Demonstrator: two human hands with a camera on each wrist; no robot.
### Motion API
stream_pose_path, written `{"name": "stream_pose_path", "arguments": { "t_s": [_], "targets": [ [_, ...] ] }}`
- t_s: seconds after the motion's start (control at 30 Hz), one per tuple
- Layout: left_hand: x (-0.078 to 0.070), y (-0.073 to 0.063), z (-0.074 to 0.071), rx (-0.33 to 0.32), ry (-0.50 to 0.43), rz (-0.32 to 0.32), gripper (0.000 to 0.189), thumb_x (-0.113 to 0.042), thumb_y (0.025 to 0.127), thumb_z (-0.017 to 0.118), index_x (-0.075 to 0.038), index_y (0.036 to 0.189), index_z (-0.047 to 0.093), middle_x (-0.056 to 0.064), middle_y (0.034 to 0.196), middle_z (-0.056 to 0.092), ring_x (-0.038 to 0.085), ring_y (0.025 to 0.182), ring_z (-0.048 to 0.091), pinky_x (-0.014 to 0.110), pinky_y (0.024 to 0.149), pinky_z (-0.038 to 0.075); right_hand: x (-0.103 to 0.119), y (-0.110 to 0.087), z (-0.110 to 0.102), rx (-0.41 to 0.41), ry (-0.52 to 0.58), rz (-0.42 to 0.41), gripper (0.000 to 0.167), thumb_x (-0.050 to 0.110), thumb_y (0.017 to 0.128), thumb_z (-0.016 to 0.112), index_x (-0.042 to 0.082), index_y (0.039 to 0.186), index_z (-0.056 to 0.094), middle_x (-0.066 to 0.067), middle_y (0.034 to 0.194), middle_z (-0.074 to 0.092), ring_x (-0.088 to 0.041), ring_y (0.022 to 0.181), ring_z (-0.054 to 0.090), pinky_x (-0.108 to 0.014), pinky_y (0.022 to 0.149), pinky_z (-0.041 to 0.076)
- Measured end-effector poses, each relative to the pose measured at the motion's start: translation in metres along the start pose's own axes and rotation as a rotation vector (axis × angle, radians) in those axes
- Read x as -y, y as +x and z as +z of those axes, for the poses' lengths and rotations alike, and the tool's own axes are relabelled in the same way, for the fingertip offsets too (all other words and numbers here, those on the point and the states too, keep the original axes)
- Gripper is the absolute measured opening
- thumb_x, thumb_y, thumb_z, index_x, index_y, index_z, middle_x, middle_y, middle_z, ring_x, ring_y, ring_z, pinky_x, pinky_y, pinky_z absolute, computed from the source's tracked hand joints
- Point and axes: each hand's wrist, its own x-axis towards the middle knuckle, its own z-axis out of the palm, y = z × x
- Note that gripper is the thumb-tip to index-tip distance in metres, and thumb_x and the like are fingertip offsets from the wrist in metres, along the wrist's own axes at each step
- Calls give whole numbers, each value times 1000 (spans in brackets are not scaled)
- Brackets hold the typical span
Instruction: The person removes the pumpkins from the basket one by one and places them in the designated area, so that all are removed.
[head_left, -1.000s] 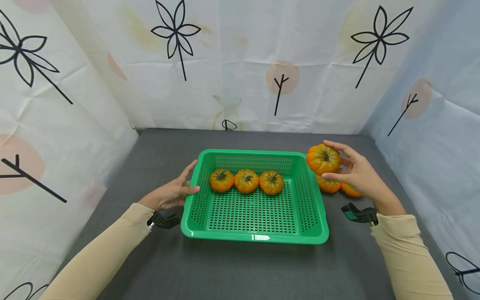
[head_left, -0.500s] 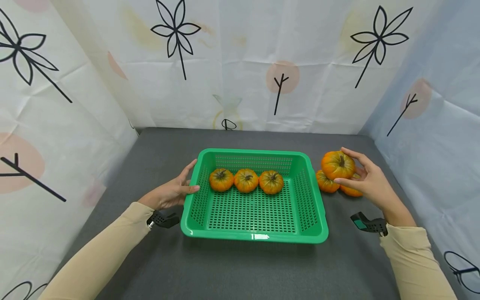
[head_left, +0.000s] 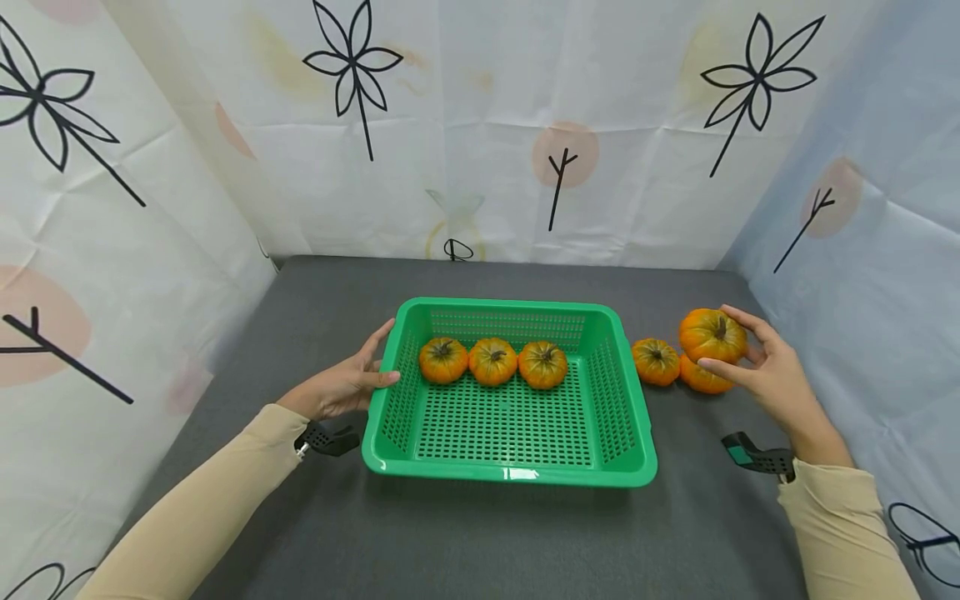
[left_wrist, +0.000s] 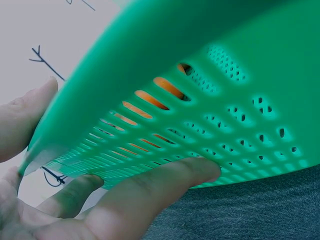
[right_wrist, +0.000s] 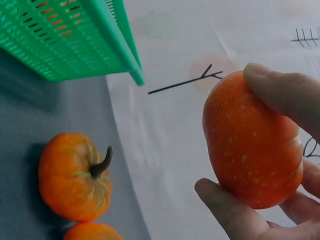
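Observation:
My right hand (head_left: pixel 783 387) holds a small orange pumpkin (head_left: pixel 711 333) between thumb and fingers. It is up off the table, at the right of the head view; the right wrist view shows its smooth, speckled side (right_wrist: pixel 252 142). Below and left of it, two more pumpkins lie on the table, one nearer the basket (head_left: pixel 655 362) and one partly covered by the held pumpkin (head_left: pixel 703 380). On the left, my left hand (head_left: pixel 341 387) grips the rim of a green plastic basket (head_left: pixel 510 475), fingers against its slotted outer wall (left_wrist: pixel 240 130). Three pumpkins (head_left: pixel 492 362) sit in a row inside.
The table has a dark grey cloth top (head_left: pixel 480 542). Pale fabric walls (head_left: pixel 480 125) with drawn plants stand behind it and on both sides. The basket's right wall (head_left: pixel 637 400) stands close to the nearer loose pumpkin.
My right hand has carried its pumpkin to the right and slightly toward me, away from the basket's edge, uncovering the nearer loose pumpkin. The left hand and basket have stayed put.

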Motion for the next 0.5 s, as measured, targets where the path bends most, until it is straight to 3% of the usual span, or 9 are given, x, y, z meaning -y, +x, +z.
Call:
{"name": "stream_pose_path", "arguments": {
  "t_s": [0.1,0.33,0.5],
  "targets": [
    [-1,0,0,-1,0,-1,96,-3,98,54,-55,148,-11,24,158,6,46,123,52,64,90,48,-6,0,-4,-17,9,25,77,14,90,70,28,153,27,-5,156,20,-13,139,38,-1,80,44],
    [0,0,0,-1,-4,-1,95,-2,98,53,-56,147,-9,25,157,6,48,124,49,64,90,48,-20,2,-12,-23,8,94,80,21,92,68,32,155,19,4,162,6,-34,147,16,3,78,40],
    [-1,0,1,-2,-4,-3,95,-2,99,52,-57,147,-9,25,157,7,49,125,49,64,89,48,-31,3,-17,-33,-21,135,80,25,93,66,36,154,17,6,163,2,-31,148,12,3,80,38]
  ]
}}
